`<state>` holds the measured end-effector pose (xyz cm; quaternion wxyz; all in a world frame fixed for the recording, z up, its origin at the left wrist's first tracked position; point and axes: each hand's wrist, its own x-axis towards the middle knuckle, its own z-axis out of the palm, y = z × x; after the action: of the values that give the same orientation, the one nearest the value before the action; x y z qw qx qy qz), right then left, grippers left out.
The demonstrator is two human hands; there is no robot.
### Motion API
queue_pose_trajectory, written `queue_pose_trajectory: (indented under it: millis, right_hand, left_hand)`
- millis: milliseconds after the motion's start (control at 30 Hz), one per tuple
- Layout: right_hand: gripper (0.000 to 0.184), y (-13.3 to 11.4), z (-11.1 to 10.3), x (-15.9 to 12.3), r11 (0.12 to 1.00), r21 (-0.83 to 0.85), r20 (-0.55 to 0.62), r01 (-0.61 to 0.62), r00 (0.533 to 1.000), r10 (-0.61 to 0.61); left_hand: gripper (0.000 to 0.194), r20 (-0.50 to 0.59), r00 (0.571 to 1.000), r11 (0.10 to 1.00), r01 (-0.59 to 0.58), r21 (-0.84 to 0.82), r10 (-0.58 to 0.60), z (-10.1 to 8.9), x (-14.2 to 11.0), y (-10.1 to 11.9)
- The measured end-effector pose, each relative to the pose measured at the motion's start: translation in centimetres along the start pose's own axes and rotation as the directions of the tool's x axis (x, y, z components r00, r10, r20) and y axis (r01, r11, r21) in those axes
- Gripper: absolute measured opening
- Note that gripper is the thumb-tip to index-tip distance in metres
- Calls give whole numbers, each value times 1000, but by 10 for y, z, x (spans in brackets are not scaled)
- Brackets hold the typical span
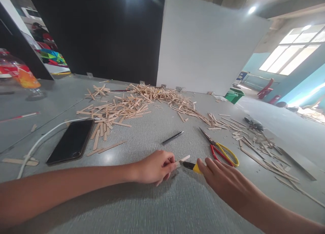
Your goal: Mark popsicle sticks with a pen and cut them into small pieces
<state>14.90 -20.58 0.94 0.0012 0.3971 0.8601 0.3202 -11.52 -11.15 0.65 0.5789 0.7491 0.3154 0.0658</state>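
My left hand (pixel 155 167) rests on the grey table (pixel 152 207) with its fingers pinched on a short wooden stick (pixel 183 158) that points right. My right hand (pixel 223 181) is closed round a yellow and black utility knife (pixel 191 166). The knife's tip meets the stick just right of my left fingertips. Red and yellow scissors (pixel 220 149) lie shut just beyond my right hand. A black pen (pixel 172 137) lies on the table a little past my left hand.
A big heap of wooden sticks (pixel 127 105) spreads across the far table, with more sticks and offcuts (pixel 264 146) at the right. A black phone (pixel 71 141) with a white cable (pixel 43 135) lies at the left. A white board (pixel 208 44) stands behind.
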Motion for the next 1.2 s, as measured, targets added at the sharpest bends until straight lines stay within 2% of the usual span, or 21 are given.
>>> queue_pose_trajectory:
  millis: [67,133,267,333,467,533,667,733,800,900,1033,1100,1200]
  right_hand:
    - [56,-1,3,-8,999,9,-9,-34,999,34]
    - [56,0,5,-14,999,0,1,-51,999,51]
    - [38,8,15,-15,997,77,28,-1,1000,-1]
    - [35,12,23,-12,989,148,17,30,999,-32]
    - [26,13,36,-7,972,234,47,9,999,-21]
    - [22,7,33,-5,979,204,67,-6,998,-8]
    - [45,-13,2,5,1000,19,71,-9,997,7]
    - [40,-18,-15,13,1000,-30,58,-2,998,4]
    - [36,-17,-23,19,999,-53,45,0,999,3]
    - [33,-5,-10,22,1000,10,111,28,993,-29]
    - [8,12,20,17,982,184,199,42,977,-79]
    - [12,11,20,16,988,151,201,33,978,-63]
    - [33,-5,-1,20,1000,5,173,15,985,-16]
  left_hand:
    - [32,-37,999,1000,-4,-24,3,2,0,-1]
    - [33,-67,998,999,-4,-33,2,2,0,-2]
    - [33,-80,996,998,23,-52,-27,0,0,0]
    - [34,-59,997,995,44,-86,-49,0,2,1]
    - [33,-59,996,985,55,-164,-66,3,5,-2]
    - [30,-104,992,982,47,-181,-66,7,5,-5]
    - [27,-177,982,987,33,-158,-62,11,4,-8]
    - [25,-181,982,990,28,-137,-52,11,4,-8]
    - [23,-172,984,992,21,-125,-43,10,3,-7]
    - [21,-168,985,994,14,-113,-33,9,4,-7]
    - [24,-182,983,996,12,-90,-28,9,4,-8]
    - [24,-183,983,996,10,-87,-26,9,4,-8]
    - [22,-181,983,996,7,-88,-23,10,4,-7]
